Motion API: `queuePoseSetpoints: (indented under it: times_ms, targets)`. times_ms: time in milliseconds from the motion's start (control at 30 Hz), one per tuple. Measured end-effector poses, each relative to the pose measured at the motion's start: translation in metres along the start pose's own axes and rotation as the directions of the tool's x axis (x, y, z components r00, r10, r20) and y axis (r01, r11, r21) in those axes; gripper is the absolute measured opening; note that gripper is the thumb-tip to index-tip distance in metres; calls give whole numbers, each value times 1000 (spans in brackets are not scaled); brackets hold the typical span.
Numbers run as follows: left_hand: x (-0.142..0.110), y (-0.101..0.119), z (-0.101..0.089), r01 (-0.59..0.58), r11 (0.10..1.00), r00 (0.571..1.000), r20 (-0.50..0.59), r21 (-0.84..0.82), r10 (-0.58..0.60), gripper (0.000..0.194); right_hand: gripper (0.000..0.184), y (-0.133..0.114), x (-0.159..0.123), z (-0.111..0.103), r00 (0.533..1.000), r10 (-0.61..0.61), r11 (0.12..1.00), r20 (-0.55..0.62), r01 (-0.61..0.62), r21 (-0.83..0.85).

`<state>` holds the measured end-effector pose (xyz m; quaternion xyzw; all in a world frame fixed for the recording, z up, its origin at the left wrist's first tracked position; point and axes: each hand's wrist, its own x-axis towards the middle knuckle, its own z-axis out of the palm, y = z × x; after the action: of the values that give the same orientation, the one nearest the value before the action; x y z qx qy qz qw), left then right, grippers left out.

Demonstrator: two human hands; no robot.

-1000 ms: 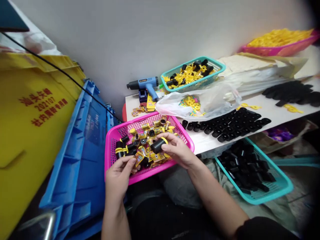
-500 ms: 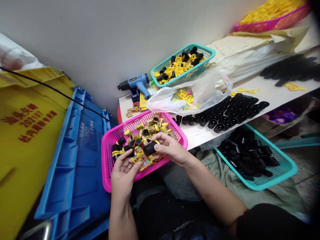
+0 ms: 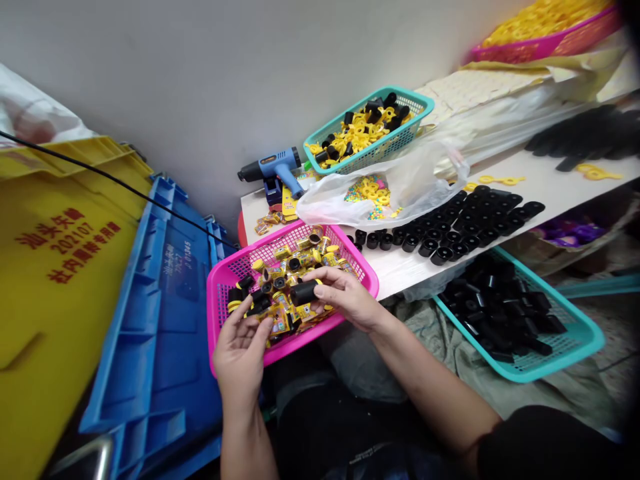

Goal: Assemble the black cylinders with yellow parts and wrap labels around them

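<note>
My right hand (image 3: 345,297) grips a black plastic cylinder (image 3: 303,293) with a yellow end between thumb and fingers, tilted sideways over the pink basket (image 3: 217,340). At the basket's near left side, my left hand (image 3: 243,340) has its fingers curved and apart, and I see nothing held between them. Just beyond its thumb is a yellow printed film sleeve (image 3: 279,319); whether the thumb touches it I cannot tell. Several black cylinders with yellow ends, some wrapped in yellow printed film, fill the basket beneath both hands.
Black cylinders (image 3: 443,255) stand in rows on the white table, beside a plastic bag (image 3: 320,207) of small colourful pieces. Behind are a blue heat gun (image 3: 275,165) and a teal basket (image 3: 420,103). Another teal basket (image 3: 590,340) sits lower right. Blue (image 3: 170,347) and yellow crates (image 3: 45,300) flank the left.
The black cylinder in my right hand has turned to show more of its side. My left hand has shifted slightly left, away from the yellow sleeve. The whole view has drifted a little.
</note>
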<state>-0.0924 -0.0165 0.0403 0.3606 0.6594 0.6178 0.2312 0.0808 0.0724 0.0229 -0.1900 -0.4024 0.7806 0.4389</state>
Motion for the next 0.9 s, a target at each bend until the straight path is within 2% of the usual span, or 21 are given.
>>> queuePoseSetpoints:
  times_ms: [67, 167, 267, 367, 533, 700, 767, 900]
  targets:
    - [1, 0, -1, 16, 999, 1000, 4, -39, -16, 52, 28, 0, 0, 1, 999, 16, 1000, -29, -15, 24]
    - [1, -2, -2, 52, 999, 998, -39, 5, -52, 31, 19, -1, -1, 4, 997, 25, 998, -70, -21, 60]
    - [-1, -2, -2, 34, 999, 994, -108, 27, -30, 22, 15, 0, -2, 8, 998, 41, 999, -43, -43, -27]
    - [-2, -2, 0, 14, 999, 994, -106, 35, -10, 23, 18, 1, -4, 13, 994, 110, 993, 10, -109, -54]
    - [-2, -1, 0, 18, 999, 999, -35, 36, -17, 33, 36, 2, -4, 14, 998, 68, 998, -1, -68, -7]
    - [-1, -1, -2, 4, 994, 998, -55, 109, 2, 22, 36, 5, -2, 12, 996, 85, 996, 8, -84, -18]
    - [-1, -2, -2, -9, 996, 998, -63, 87, 15, 19, 35, 6, -2, 13, 996, 84, 996, 10, -83, -21]
    - [0, -5, 1, 5, 998, 999, -52, -57, -8, 14, 35, 5, -1, 15, 999, 35, 999, -10, -35, -18]
